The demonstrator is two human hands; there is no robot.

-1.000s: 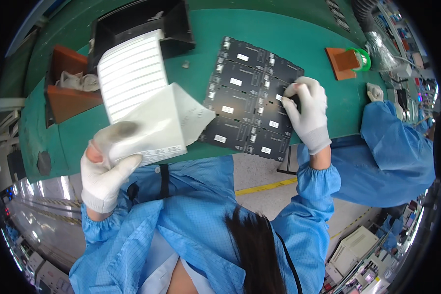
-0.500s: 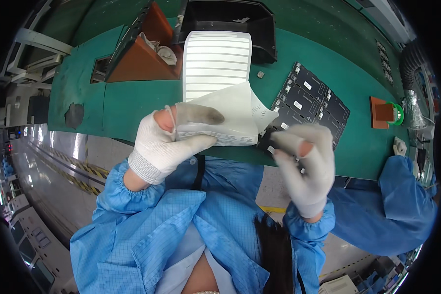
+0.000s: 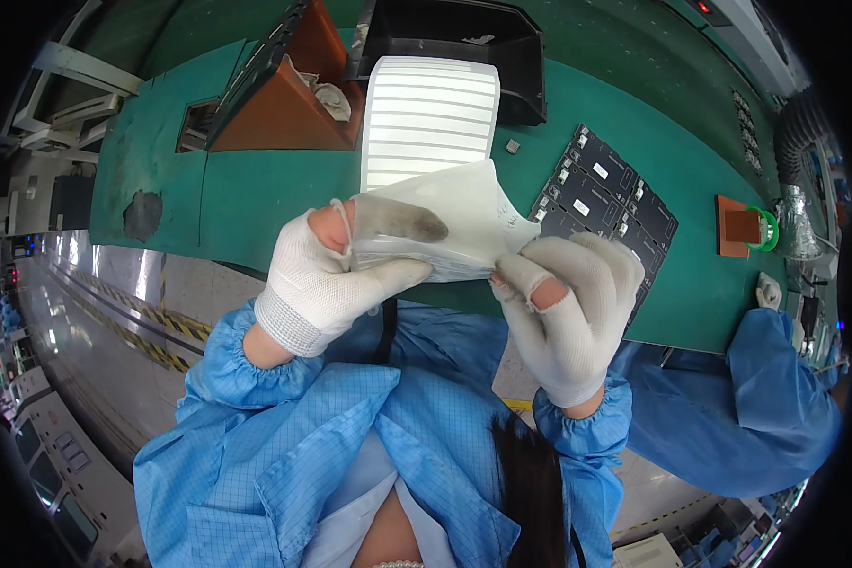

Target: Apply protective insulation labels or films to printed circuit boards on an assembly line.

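A wide strip of white labels runs toward me over the green bench, and its near end is folded back in my grip. My left hand, in a white glove with a bare thumb section and a grey-stained finger, is closed on the folded part. At the right corner of that fold, my gloved right hand pinches the edge between thumb and forefinger; whether a single label has lifted there is too small to tell. Behind my right hand lies a panel of black circuit boards bearing small white stickers, partly hidden by the hand.
A black bin stands behind the strip. Left of it is a brown angled stand with a crumpled cloth. A small metallic piece lies by the strip. At right are a green-rimmed spool and another person's gloved hand.
My right hand has moved left, from over the circuit boards to the fold's right corner, and its fingertips have closed there. My left hand keeps its hold.
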